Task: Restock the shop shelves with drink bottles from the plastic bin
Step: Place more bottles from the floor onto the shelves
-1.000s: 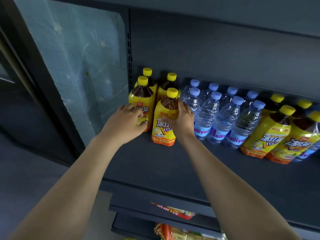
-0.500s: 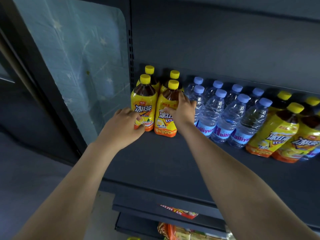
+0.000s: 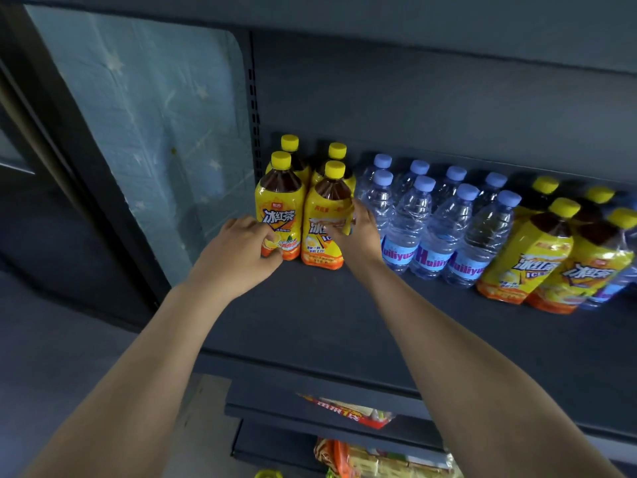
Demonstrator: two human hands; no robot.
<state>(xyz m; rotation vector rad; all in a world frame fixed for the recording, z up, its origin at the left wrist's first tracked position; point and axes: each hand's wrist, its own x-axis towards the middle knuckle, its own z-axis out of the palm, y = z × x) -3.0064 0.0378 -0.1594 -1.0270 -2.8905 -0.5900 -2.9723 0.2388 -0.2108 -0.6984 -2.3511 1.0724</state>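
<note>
Upright, left iced-tea bottle (image 3: 280,205) pinched low by the curled left hand (image 3: 234,251), right iced-tea bottle (image 3: 327,210) gripped by the right hand (image 3: 358,236) (both arms outstretched), both at the left end of the shelf (image 3: 310,322), water bottles (image 3: 431,222) just beside.

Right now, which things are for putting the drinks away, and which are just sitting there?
For the job: front-left tea bottle, held by the left hand; front-right tea bottle, held by the right hand; the dark shelf.
Just sitting there: water bottles, far-right tea bottles, snack packets below, starry blue sheet.
</note>
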